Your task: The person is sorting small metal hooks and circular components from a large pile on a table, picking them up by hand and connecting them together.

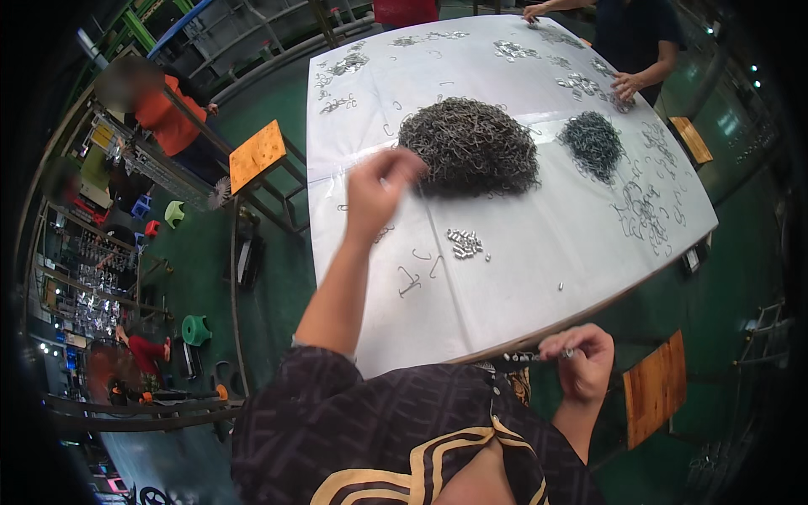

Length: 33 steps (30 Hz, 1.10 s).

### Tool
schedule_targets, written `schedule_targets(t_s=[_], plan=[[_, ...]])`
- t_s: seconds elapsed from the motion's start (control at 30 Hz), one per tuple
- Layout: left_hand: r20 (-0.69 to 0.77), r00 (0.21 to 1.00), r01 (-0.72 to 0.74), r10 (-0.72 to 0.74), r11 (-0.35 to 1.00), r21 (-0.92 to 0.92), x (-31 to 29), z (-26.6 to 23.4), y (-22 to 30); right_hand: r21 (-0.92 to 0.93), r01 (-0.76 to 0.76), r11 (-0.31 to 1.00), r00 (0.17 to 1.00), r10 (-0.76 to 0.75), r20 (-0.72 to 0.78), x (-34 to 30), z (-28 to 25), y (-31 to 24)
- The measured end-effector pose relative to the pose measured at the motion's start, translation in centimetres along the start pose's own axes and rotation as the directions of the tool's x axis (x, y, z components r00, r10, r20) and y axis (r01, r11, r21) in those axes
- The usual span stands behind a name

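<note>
My left hand [376, 187] is raised over the white-covered table [513, 295], beside the left edge of a large heap of dark bent-wire hooks [471, 147]. Motion blurs its fingers, so I cannot tell whether they hold anything. Past the near table edge, my right hand [582, 362] is closed on a few small metal pieces [526, 357], which stick out to the left of the fingers. Between the heap and me lies a small cluster of short silver cylinders [465, 244]. Several loose wire hooks [409, 282] lie left of it.
A smaller heap of dark hooks [592, 145] and scattered hooks [646, 210] cover the right side. Across the table, a co-worker's hand [624, 86] touches silver pieces [581, 84]. Wooden stools [258, 156] stand beside the table. A person in orange [168, 118] is at the left.
</note>
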<state>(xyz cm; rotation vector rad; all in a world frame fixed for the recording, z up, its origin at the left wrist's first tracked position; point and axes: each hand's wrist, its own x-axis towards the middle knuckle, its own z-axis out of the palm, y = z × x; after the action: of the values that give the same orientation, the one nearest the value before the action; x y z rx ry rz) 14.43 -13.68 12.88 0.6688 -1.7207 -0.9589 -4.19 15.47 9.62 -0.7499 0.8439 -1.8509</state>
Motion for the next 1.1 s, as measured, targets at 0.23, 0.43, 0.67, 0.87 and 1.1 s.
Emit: schedule_targets(t_s=[0.23, 0.43, 0.67, 0.87, 1.1], plan=[[-0.369, 0.849, 0.525, -0.377, 0.530, 0.666, 11.8, -4.2, -24.3, -0.002, -0.053, 0.999, 0.999, 0.053, -0.005, 0.5, -0.5, -0.3], [-0.277, 0.900, 0.380, -0.337, 0.290, 0.879, 16.2, -0.7, -29.7, -0.127, -0.051, 0.991, 0.996, 0.041, -0.078, 1.8, -0.8, -0.3], [-0.275, 0.867, 0.361, -0.415, 0.144, 0.921, 18.5, -7.0, -28.1, 0.013, -0.119, 0.993, 0.993, 0.119, -0.012, 1.3, -3.4, -0.1], [0.488, 0.873, -0.267, 0.012, 0.848, 0.457, 2.8, 18.5, -6.3, 0.025, -0.155, 0.988, 0.988, 0.156, -0.016, -0.3, -5.3, 0.1], [0.803, 0.468, -0.640, 0.370, 0.768, 0.018, -10.3, 32.2, -3.8, -0.014, -0.128, 0.992, 0.990, 0.127, -0.066, -1.4, -5.2, -1.6]])
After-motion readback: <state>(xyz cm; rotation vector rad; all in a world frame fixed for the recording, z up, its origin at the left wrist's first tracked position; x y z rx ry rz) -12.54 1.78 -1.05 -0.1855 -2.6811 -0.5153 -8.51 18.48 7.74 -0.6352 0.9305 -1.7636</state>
